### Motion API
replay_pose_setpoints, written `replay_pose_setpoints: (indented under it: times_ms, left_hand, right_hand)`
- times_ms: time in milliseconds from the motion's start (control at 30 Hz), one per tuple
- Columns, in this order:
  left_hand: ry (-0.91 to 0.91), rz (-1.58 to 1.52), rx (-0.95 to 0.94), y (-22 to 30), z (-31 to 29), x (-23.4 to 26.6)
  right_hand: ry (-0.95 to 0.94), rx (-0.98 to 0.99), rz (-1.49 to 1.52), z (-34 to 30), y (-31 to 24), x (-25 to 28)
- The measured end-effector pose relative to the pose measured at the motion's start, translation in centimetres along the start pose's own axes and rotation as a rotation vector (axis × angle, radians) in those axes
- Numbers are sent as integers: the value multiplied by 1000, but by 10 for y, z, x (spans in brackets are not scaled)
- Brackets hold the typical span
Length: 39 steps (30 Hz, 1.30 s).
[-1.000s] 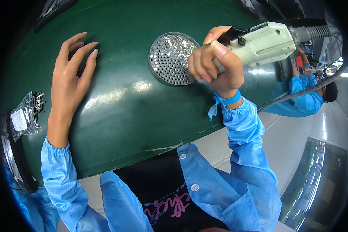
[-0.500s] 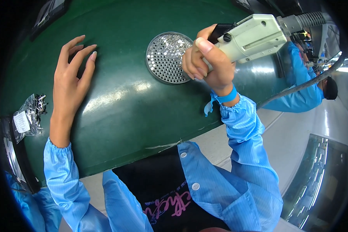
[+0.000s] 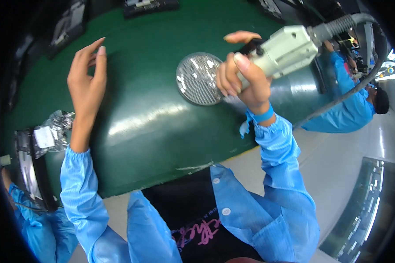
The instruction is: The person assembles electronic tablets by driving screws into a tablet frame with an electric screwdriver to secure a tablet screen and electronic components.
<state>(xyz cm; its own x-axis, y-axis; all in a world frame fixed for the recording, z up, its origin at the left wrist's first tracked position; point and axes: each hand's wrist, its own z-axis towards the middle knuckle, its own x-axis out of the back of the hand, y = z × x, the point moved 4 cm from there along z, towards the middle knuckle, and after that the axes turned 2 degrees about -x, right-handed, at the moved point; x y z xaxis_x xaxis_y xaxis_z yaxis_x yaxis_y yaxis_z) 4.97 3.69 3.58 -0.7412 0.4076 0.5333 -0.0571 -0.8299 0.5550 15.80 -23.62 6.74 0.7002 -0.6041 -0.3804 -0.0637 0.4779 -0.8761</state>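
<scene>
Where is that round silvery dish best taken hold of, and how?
Probably by the left rim of the dish, pinched from the left: its circular edge lies exposed there on the green table, while the right grip, holding the pale tool, hides part of its right side.

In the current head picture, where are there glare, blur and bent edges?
Head view: bright glare streaks the green table; head view: the round perforated tray looks smeared, its holes running together; head view: the dark panel at lower right bows, and the corners go black.
</scene>
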Motion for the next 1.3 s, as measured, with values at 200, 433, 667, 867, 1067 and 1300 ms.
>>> replay_pose_setpoints:
  times_ms: [200, 433, 667, 867, 1067, 1300]
  left_hand:
    - [-91, 180, 309, -107, 119, -56]
    - [-415, 246, 703, -108, 174, -138]
    - [-144, -462, 734, -119, 167, -97]
    - [-103, -684, 365, -9, 70, -3]
    - [-39, -588, 580, 44, -104, 70]
    - [-221, -278, 648, 85, -162, 90]
  right_hand:
    - [-27, 5, -21, 3, -3, -2]
    - [23, 25, -91, -11, -7, 4]
    - [-30, 20, -81, -6, 4, -12]
    - [71, 118, -137, -1, -8, 12]
    - [30, 65, -133, 2, -1, 3]
    - [13, 65, -139, -5, 2, 5]
